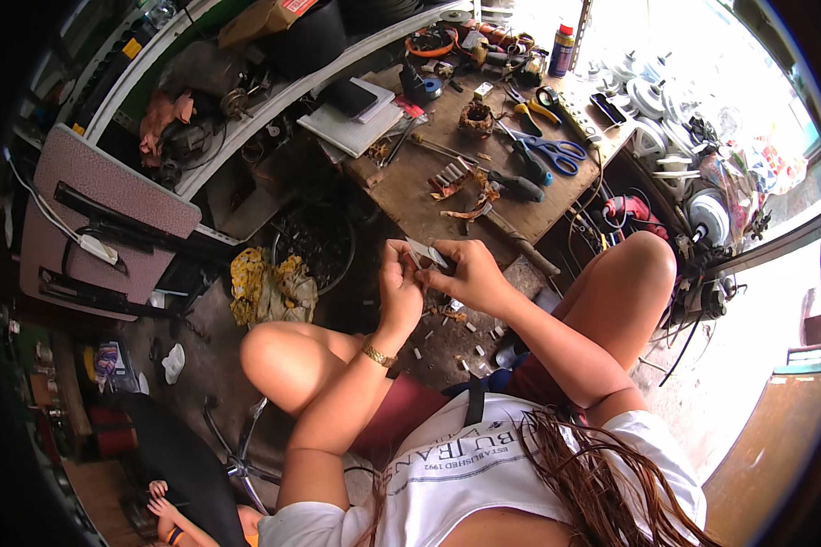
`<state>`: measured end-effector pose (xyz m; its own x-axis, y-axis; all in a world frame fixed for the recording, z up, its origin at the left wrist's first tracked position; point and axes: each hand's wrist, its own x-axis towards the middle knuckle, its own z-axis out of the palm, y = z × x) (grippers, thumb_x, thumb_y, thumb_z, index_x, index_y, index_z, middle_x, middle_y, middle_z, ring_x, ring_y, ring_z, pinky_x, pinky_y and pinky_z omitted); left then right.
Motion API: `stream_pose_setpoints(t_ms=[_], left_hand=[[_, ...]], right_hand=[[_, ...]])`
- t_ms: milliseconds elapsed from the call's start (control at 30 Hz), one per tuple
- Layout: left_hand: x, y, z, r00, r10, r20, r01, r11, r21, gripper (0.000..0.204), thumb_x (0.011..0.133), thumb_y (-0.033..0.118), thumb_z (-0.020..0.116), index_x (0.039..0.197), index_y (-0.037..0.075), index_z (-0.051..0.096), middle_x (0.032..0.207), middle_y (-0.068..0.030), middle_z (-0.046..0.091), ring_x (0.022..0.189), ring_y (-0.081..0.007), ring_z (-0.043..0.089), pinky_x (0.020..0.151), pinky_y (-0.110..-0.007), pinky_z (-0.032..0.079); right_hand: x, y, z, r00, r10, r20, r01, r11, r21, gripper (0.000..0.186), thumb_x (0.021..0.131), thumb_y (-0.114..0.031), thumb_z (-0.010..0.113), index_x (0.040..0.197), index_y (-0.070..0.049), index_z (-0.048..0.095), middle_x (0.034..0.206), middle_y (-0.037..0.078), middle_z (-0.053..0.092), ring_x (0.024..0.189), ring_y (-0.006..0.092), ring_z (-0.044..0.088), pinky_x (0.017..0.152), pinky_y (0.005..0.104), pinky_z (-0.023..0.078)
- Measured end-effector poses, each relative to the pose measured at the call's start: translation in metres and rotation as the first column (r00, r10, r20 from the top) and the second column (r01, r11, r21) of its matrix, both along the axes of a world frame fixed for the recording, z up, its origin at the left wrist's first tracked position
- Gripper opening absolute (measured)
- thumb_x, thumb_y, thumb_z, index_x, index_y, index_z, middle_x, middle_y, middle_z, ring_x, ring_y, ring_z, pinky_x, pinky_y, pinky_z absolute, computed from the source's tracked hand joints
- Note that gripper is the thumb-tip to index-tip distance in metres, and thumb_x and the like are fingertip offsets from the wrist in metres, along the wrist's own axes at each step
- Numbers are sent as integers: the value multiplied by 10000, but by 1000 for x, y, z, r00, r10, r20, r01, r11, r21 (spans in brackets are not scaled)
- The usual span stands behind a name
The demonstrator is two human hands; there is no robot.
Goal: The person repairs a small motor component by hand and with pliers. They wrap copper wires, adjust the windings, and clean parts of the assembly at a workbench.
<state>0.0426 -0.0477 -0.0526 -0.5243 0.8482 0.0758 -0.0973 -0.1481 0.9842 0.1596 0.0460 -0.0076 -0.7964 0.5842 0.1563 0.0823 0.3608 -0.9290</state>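
Observation:
My left hand [400, 284] and my right hand [470, 273] meet between my knees, just in front of the low wooden workbench [410, 187]. Together they pinch a small pale strip-like piece [426, 252] at the fingertips. What the piece is made of is too small to tell. My left wrist wears a gold bracelet [378, 356]. Small pale scraps [452, 314] lie on the ground under my hands.
The workbench holds blue-handled scissors [556, 150], yellow-handled pliers [529, 111], a copper-wound coil [475, 118], a hammer [520, 242], a notebook [351, 128] and a spray can [562, 50]. White round parts [652, 137] pile at right. A yellow rag [269, 287] lies left. Another person's feet [164, 506] show bottom left.

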Motion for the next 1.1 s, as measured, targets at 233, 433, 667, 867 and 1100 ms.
stream_pose_setpoints(t_ms=[233,433,667,867,1100], left_hand=[[-9,2,1,917,-71,-391,14,989,-146,89,960,-15,398,968,32,473,785,-13,538,703,-92,530,627,-237,438],[-13,2,-6,905,-73,-418,-16,979,-204,92,960,2,399,979,30,485,765,-34,550,684,-118,557,558,-246,438],[-11,-6,-5,903,-164,397,134,986,103,68,982,86,464,970,138,505,884,-7,551,664,-71,522,481,-219,409],[-43,-9,5,523,-194,830,93,981,170,128,964,101,489,1063,96,570,875,-32,531,675,-106,471,486,-201,385],[-26,-6,23,73,-385,920,317,883,345,193,989,107,387,1054,-5,529,826,-60,485,638,-117,446,449,-211,349]], right_hand=[[7,3,8,972,-72,223,12,965,263,265,692,-188,703,869,-2,634,730,200,617,675,348,608,625,408,467],[4,0,-6,967,-166,192,69,899,433,272,697,-206,685,877,-21,601,720,204,613,739,394,617,640,475,475],[2,27,-27,985,-142,95,133,987,93,280,769,-217,649,920,17,620,740,254,599,698,423,589,620,458,459],[10,19,-18,992,84,90,-94,990,107,206,806,-187,663,861,5,615,685,234,566,640,420,518,597,426,442],[9,19,-17,982,-20,-188,-6,990,-138,213,824,-95,688,986,17,605,936,86,634,818,104,547,721,303,458]])
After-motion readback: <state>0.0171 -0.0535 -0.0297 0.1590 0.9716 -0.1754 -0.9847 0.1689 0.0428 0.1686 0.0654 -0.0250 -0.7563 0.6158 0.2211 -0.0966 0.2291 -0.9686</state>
